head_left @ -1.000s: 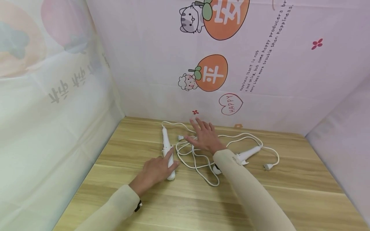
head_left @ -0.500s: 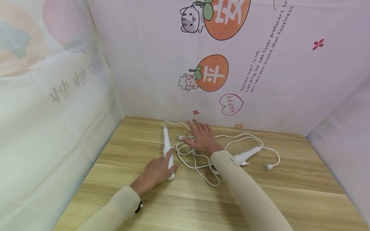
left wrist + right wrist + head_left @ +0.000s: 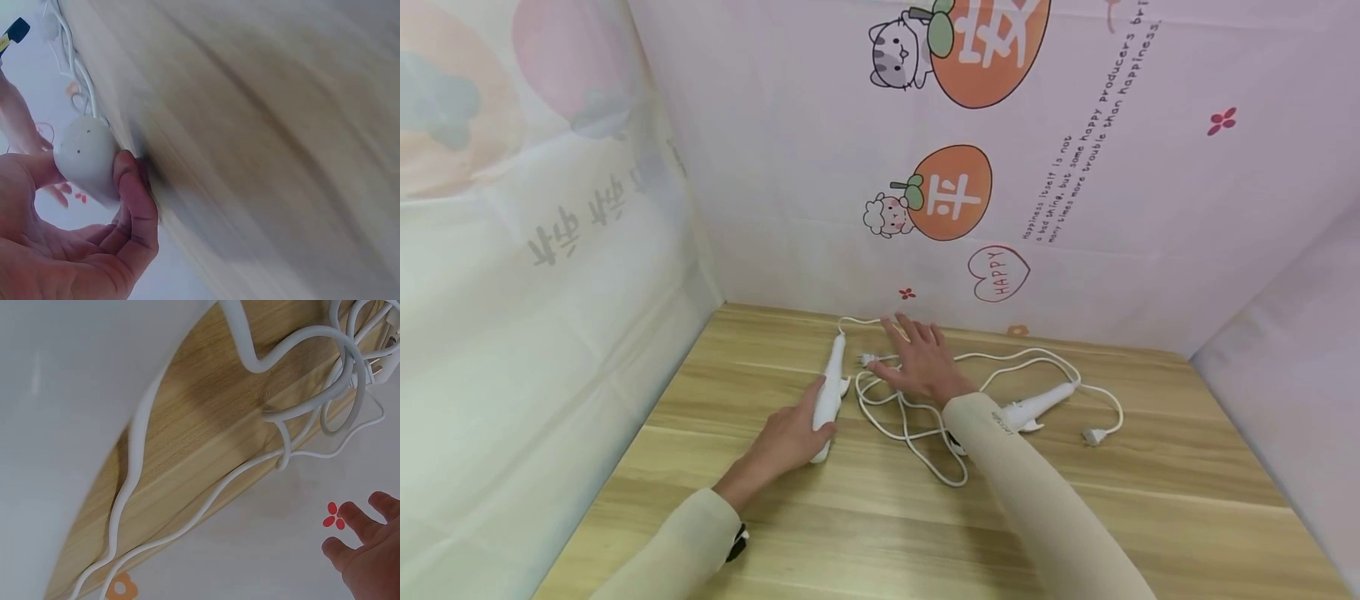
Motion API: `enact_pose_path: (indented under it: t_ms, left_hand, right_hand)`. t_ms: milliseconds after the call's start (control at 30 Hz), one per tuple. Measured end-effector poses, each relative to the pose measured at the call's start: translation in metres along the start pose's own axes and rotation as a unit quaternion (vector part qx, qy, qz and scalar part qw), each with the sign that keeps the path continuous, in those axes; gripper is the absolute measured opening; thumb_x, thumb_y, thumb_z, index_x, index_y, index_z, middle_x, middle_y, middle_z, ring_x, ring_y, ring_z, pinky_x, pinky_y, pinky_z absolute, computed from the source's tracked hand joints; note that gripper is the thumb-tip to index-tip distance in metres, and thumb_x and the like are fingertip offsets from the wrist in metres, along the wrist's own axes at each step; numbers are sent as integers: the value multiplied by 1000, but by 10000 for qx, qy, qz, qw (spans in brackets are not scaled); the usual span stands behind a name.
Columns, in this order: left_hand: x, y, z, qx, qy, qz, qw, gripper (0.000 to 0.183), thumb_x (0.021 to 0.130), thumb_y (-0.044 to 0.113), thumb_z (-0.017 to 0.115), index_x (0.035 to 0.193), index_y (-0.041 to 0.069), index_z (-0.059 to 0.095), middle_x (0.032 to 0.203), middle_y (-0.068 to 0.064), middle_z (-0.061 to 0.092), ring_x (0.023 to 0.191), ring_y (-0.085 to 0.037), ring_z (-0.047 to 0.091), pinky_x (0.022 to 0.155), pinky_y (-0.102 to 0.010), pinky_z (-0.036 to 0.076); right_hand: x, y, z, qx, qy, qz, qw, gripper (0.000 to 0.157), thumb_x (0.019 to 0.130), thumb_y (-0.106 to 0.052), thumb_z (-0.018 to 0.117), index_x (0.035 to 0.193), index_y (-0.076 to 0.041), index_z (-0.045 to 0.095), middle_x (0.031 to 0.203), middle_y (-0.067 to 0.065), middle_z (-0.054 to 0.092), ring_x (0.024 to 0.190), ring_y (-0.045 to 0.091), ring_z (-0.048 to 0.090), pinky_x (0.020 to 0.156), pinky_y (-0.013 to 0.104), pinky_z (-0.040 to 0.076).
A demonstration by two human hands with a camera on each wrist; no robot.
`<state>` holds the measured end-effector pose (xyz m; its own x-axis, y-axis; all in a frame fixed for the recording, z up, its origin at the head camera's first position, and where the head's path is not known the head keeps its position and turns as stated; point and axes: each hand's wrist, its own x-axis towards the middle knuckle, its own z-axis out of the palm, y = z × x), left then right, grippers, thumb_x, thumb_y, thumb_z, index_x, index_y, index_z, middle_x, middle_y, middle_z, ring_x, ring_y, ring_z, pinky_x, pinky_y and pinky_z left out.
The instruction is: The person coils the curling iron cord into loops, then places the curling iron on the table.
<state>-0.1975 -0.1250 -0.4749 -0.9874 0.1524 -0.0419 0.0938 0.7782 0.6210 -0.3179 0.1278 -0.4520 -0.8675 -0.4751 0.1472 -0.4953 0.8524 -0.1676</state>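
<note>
Near the middle of the table in the head view, a white curling iron lies slanted, its cord leading off the far end. My left hand grips it near the closer end. The left wrist view shows thumb and fingers on either side of its rounded white end. Fingers spread, my right hand is over the tangled white cord and holds nothing. Beyond its wrist lies a second white curling iron, partly hidden by the right sleeve. In the right wrist view, loops of cord run beside the right fingertips.
A plug lies just left of the right hand. Another plug is at the right, on a curved cord. Printed cloth walls enclose the back and sides of the wooden table.
My left hand has changed from touching the near curling iron to gripping it. That iron has turned, with its near end shifting left and its lever now facing right. The right hand stays almost still.
</note>
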Motion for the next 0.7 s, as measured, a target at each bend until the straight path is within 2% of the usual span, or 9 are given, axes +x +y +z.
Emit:
enact_pose_path:
  t_ms: [133,300,567,700]
  left_hand:
    - [-4,-7,-6,26,19,72,10000,81,105,29,70,173,14,28,141,-28,69,111,-38,71,88,-54,59]
    - [-7,-12,-16,150,-59,207,9997,81,106,29,70,174,15,27,149,-27,65,117,-41,70,88,-56,59]
    - [-12,-13,-30,357,-158,339,9987,78,106,27,72,172,13,32,146,-25,67,112,-38,69,85,-54,57]
    - [-14,-12,-35,407,-159,407,9982,77,105,25,73,171,13,35,141,-24,70,104,-34,69,78,-48,55]
  right_hand:
    - [1,-1,0,-74,-6,-55,10000,92,103,-69,52,174,-17,27,179,18,27,161,45,34,131,68,22]
    - [3,-2,-2,-169,-43,-122,9998,92,103,-68,55,175,-18,26,180,17,27,162,44,32,133,66,19]
    - [8,-5,-8,-365,200,-813,9958,85,105,-52,69,172,-15,31,177,18,33,161,44,34,132,67,21]
    - [12,-5,-11,-497,479,-1118,9913,84,104,-47,74,170,-13,34,174,20,36,158,46,38,131,67,25]
